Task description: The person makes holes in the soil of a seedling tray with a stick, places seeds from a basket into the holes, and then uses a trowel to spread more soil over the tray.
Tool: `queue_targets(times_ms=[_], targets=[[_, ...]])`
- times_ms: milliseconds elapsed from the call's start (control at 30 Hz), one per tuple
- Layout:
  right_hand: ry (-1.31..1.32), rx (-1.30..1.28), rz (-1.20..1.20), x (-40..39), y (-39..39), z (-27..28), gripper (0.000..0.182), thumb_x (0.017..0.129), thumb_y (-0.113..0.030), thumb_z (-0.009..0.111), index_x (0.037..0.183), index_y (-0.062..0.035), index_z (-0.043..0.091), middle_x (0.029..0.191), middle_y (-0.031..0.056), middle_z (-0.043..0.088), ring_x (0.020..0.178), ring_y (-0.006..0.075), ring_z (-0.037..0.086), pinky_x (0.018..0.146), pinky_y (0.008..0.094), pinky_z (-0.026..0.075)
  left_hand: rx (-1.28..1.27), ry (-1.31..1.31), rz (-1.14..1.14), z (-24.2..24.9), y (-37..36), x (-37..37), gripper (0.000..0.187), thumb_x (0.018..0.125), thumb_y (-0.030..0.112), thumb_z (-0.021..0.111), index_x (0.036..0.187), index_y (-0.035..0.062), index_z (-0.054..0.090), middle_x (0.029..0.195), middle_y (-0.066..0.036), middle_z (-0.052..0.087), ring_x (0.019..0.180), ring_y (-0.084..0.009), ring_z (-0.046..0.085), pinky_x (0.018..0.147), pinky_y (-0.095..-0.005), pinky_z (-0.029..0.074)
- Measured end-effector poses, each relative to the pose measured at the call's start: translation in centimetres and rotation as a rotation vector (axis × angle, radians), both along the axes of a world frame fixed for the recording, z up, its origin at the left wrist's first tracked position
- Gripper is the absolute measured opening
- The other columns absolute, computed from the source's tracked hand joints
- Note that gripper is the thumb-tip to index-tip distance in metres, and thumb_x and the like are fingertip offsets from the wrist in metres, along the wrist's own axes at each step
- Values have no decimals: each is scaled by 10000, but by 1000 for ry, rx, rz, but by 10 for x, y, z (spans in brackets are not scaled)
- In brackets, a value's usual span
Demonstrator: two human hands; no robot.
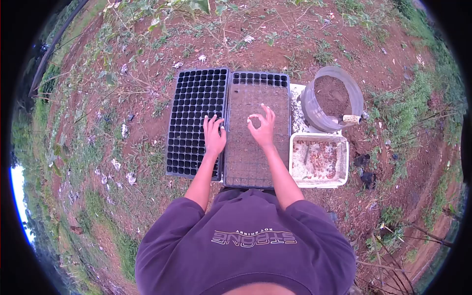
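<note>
My left hand [214, 139] lies over the right side of a black seedling tray [189, 108] with unfilled cells, its fingers apart. Beside it, my right hand [263, 132] is above a second seedling tray [258, 162], whose cells are mostly covered with brown soil. The top row or so of that tray shows dark, unfilled cells, and one small dark hole shows near its upper left. My right thumb and index finger meet in a pinch while the other fingers stretch out. Whatever is between those two fingertips is too small to make out.
Right of the trays stands a clear plastic tub [358, 98] of soil, with a pale, patterned handle-like piece [352, 119] at its rim. Below it, a white basket [345, 162] holds small reddish-brown bits and a thin dark stick. Weeds and branches surround the trays on reddish ground.
</note>
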State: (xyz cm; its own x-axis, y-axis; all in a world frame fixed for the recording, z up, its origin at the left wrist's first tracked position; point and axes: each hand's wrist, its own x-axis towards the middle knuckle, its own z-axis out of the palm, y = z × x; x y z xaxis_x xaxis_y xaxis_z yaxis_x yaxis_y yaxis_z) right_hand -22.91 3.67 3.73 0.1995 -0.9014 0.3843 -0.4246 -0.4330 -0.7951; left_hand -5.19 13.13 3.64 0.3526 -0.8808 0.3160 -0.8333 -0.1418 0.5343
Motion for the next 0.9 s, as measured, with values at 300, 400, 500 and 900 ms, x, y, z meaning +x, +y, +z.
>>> queue_targets(times_ms=[300,400,500,900], targets=[[180,69,-60,52,-53,-21,144,741,-208,750,867,-149,715,1428,126,443,1355,372,318,1125,486,286,67,32,-217,-15,-75,44,340,901,172,563,1228,84,586,1450,-148,431,1438,-387,231,1173,-534,211],[192,51,-71,65,-65,-24,149,735,-201,762,869,-150,723,1401,126,461,1327,371,344,1119,491,288,193,2,-214,-22,-87,45,415,915,220,539,1306,81,531,1483,-151,389,1455,-378,188,1190,-534,154],[237,65,-55,75,-75,-24,147,738,-200,759,870,-144,722,1406,127,458,1330,371,341,1124,490,287,183,-101,-255,-33,-95,50,469,923,248,529,1353,64,489,1497,-149,368,1460,-372,176,1200,-525,114],[355,-48,-46,83,-92,-32,154,796,-156,697,949,-145,720,1423,128,444,1301,382,378,1074,494,348,214,-77,-252,-30,-97,51,553,929,330,518,1407,68,422,1523,-150,330,1474,-337,168,1209,-486,106]])
